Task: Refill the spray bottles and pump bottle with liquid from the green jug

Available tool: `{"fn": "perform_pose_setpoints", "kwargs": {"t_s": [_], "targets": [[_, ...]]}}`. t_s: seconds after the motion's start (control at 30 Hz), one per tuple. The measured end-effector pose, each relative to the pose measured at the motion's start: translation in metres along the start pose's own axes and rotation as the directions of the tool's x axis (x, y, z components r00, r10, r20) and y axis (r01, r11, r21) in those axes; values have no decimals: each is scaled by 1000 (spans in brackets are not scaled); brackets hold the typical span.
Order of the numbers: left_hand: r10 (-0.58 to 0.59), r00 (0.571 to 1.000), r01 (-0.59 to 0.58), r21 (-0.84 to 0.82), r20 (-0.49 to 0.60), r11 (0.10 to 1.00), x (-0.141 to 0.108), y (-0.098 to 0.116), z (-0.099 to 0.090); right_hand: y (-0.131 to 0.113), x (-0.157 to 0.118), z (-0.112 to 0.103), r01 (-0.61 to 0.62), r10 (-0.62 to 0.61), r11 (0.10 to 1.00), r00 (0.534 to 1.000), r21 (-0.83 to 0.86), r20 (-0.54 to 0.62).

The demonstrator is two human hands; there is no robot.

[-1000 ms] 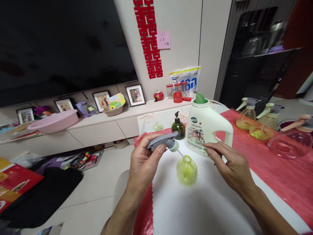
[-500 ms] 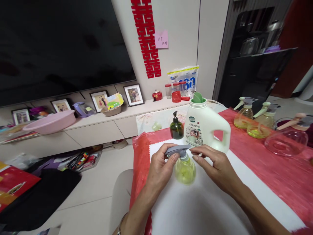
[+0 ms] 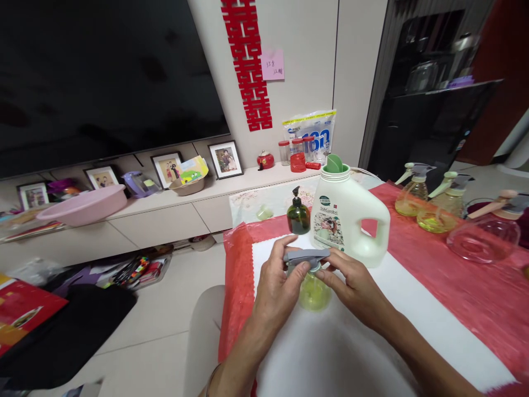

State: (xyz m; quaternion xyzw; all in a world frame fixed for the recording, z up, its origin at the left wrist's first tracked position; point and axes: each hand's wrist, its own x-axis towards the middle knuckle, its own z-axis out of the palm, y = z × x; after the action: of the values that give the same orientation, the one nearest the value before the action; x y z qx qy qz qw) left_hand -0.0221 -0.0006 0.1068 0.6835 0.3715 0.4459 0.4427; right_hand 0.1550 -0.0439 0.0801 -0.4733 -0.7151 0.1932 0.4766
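A small clear spray bottle (image 3: 314, 292) with yellow-green liquid stands on the white cloth (image 3: 330, 353). Its grey spray head (image 3: 308, 255) sits at the bottle's neck. My left hand (image 3: 279, 278) grips the spray head from the left, with fingers behind and thumb in front. From the right, my right hand (image 3: 351, 281) pinches the head and collar between thumb and fingers. Just behind my hands is a large pale-green jug (image 3: 351, 215) with a green cap inside its mouth. To the jug's left stands a dark green pump bottle (image 3: 298, 215).
Several spray bottles, one of them pink (image 3: 483, 240), stand on the red cover (image 3: 438, 264) at the right. A small translucent cap (image 3: 264, 212) lies behind the cloth. The shelf holds picture frames, a pink basin (image 3: 85, 205) and red-lidded jars.
My right hand has moved left and closed on the spray head, which has turned to lie more level. My left hand has shifted slightly right.
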Motion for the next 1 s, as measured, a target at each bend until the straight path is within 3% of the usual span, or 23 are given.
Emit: {"fn": "perform_pose_setpoints", "kwargs": {"t_s": [0.13, 0.23, 0.33, 0.53, 1.0], "targets": [[-116, 986, 79, -277, -123, 958, -7, -13, 11, 1, 0, 1, -8, 9, 1000, 1000, -4, 3], [-179, 973, 112, -383, -146, 917, -12, -21, 16, 0, 0, 2, -9, 9, 1000, 1000, -11, 4], [-192, 973, 130, -387, -127, 913, -14, -26, 16, -1, -1, 2, -12, 12, 1000, 1000, -25, 4], [-100, 990, 49, -429, -97, 902, -9, -30, 20, -1, -1, 4, -11, 12, 998, 1000, -62, 7], [-324, 937, 182, -613, -129, 769, -25, -44, 38, -3, -4, 17, 0, -10, 990, 997, -140, -74]]}}
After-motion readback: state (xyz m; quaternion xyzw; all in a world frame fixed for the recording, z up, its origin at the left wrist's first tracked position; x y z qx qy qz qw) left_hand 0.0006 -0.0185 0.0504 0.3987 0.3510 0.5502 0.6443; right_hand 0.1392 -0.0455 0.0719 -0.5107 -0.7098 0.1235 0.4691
